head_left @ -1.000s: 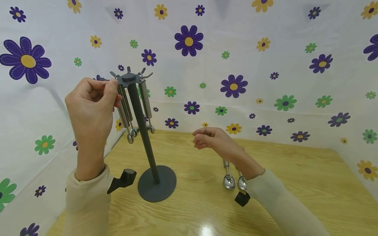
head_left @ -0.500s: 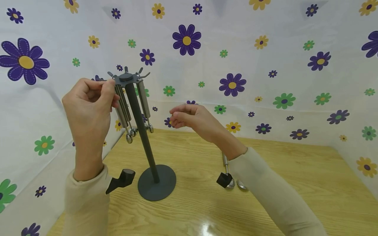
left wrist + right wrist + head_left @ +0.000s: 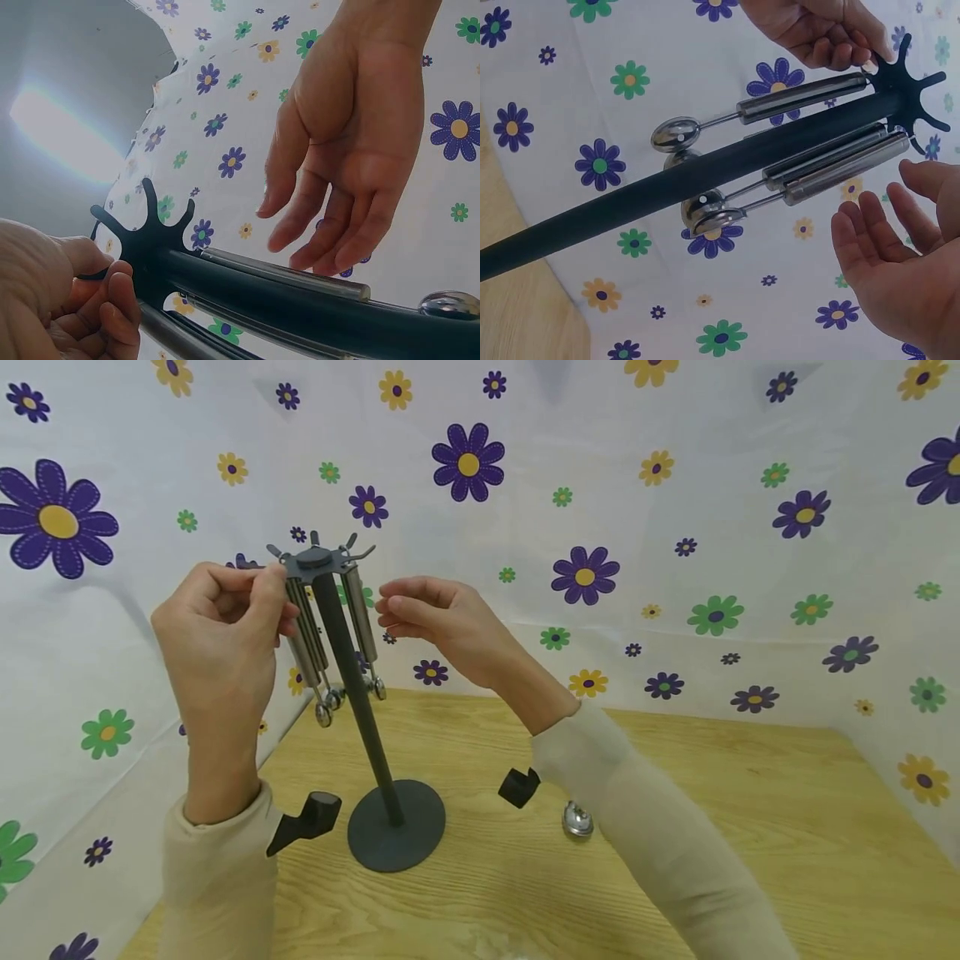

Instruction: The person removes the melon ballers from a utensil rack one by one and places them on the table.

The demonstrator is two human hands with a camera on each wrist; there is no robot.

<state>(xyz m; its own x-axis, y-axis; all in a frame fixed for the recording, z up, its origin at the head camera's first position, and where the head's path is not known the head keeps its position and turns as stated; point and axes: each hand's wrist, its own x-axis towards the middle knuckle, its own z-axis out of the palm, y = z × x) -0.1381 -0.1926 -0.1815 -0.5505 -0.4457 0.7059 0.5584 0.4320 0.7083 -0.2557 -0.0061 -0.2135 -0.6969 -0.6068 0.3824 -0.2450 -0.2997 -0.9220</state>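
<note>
A dark utensil stand (image 3: 351,677) with a ring of hooks at its top stands upright on a round base. My left hand (image 3: 225,627) pinches one hook at its near left side between thumb and fingers. Several metal spoons (image 3: 676,135) with thick cylindrical handles hang from the hooks around the pole. To the right of the hanging spoons is my right hand (image 3: 450,627), fingers loosely bent and holding nothing. In the right wrist view its fingertips (image 3: 846,217) are just apart from the nearest spoon handle (image 3: 847,166).
On the wooden table (image 3: 480,877), a shiny metal spoon bowl (image 3: 577,820) shows beside my right sleeve (image 3: 637,802), which covers the rest of it. A white flower-printed cloth (image 3: 510,510) hangs behind and at the sides.
My right hand has moved left and up from above the table spoons to beside the stand. The left hand keeps its pinch on the hook. The sleeve now hides the second table spoon.
</note>
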